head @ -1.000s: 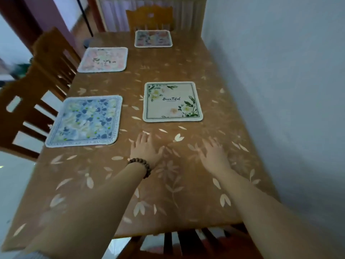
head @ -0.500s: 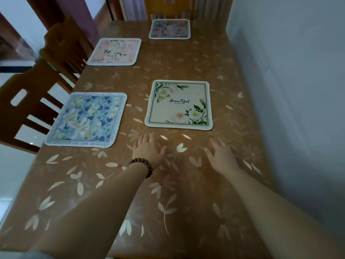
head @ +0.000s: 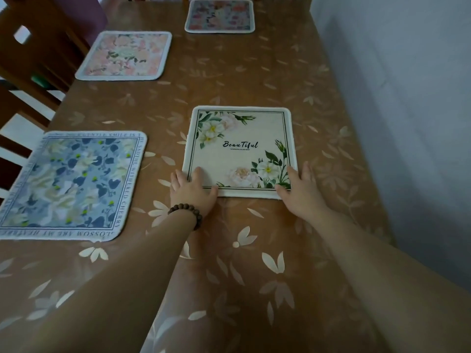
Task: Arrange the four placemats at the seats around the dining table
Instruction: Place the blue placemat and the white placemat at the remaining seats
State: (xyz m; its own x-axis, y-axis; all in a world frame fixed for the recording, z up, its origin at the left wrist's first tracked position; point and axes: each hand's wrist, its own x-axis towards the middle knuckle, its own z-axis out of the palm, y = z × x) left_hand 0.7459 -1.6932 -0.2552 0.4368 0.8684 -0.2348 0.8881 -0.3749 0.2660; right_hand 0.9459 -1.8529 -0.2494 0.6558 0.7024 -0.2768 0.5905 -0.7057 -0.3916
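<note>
Four placemats lie on the brown leaf-patterned table [head: 254, 72]. A cream placemat [head: 240, 151] with white flowers and the word "Beautiful" sits in the middle, near the wall side. My left hand [head: 192, 192], with a bead bracelet on the wrist, has its fingers on the mat's near left corner and its thumb at the near edge. My right hand [head: 300, 192] holds the near right corner the same way. A blue floral placemat [head: 71, 184] lies at the left edge, a pink floral placemat [head: 125, 56] further back on the left, and a darker floral placemat [head: 219, 16] at the far end.
Wooden chairs [head: 28, 72] stand along the table's left side. A pale wall [head: 407, 98] runs close along the right edge of the table.
Both hands moved forward from the bare table onto the near corners of the cream placemat. The camera came closer and lower over the table.
</note>
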